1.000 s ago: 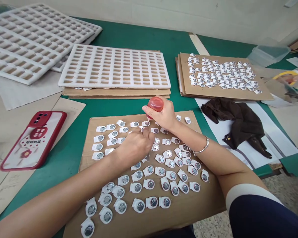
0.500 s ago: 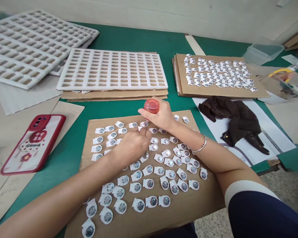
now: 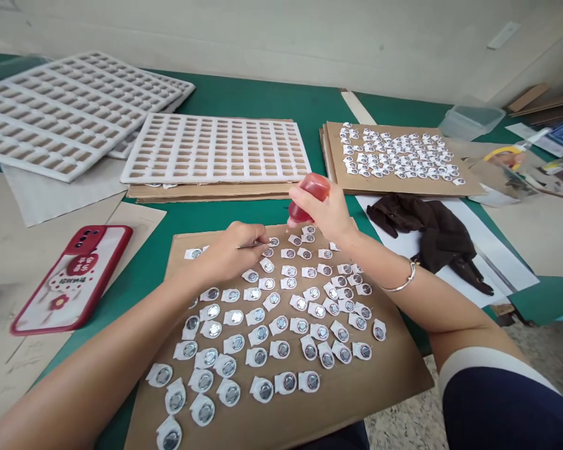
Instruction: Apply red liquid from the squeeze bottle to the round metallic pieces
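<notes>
Small round metal parts on white tabs (image 3: pixel 263 325) lie in loose rows on a sheet of brown cardboard (image 3: pixel 394 375) in the lower middle of the frame, on the green worktop (image 3: pixel 244 100). At far left a red phone case (image 3: pixel 70 278) lies face down with a flower and some red characters on its back, too small to read. Above it, in the upper left, white foam trays (image 3: pixel 70 106) with rows of rectangular slots are stacked, and another such tray (image 3: pixel 216 150) rests on cardboard just right of them. The left hand (image 3: pixel 229 250) is curled closed around thin metal tweezers (image 3: pixel 253 245), whose tip reaches toward the parts at the top of the sheet; the fingers hide how the tweezers are gripped. Just right of it, the right hand (image 3: pixel 326 212) is wrapped around a small red bottle (image 3: pixel 309 197), tilted with its nozzle down near the top row; the nozzle itself is hidden behind the fingers. A thin bracelet (image 3: pixel 401 281) circles the right wrist. Farther right, a dark brown cloth (image 3: pixel 431 231) lies on white paper, and a second cardboard sheet (image 3: pixel 403 156) in the upper right carries more of the same parts. The items at the far right edge are blurred.
</notes>
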`<action>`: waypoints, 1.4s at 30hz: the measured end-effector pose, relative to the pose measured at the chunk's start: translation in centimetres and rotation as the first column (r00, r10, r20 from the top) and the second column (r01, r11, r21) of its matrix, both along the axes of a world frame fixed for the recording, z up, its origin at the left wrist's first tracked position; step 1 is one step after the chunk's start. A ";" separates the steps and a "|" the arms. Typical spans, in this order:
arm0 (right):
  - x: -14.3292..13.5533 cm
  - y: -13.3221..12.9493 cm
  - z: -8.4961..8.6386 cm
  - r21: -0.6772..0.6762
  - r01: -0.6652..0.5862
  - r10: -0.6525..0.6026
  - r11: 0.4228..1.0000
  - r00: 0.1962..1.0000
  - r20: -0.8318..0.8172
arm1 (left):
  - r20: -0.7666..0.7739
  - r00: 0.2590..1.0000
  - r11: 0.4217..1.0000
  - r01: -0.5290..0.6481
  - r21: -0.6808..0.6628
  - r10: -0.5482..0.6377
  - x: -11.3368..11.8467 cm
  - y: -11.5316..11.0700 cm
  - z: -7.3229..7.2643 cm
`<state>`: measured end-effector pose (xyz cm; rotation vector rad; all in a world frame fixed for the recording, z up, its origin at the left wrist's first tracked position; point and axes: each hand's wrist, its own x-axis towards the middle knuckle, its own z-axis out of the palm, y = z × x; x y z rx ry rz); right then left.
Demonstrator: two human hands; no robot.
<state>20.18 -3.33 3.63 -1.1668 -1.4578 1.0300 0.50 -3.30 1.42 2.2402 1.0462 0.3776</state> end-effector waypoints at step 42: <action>0.6 -2.5 -5.9 0.244 0.177 -0.231 0.953 0.950 0.211 | -0.007 0.999 0.999 0.038 0.025 -0.037 -0.3 -0.8 -0.4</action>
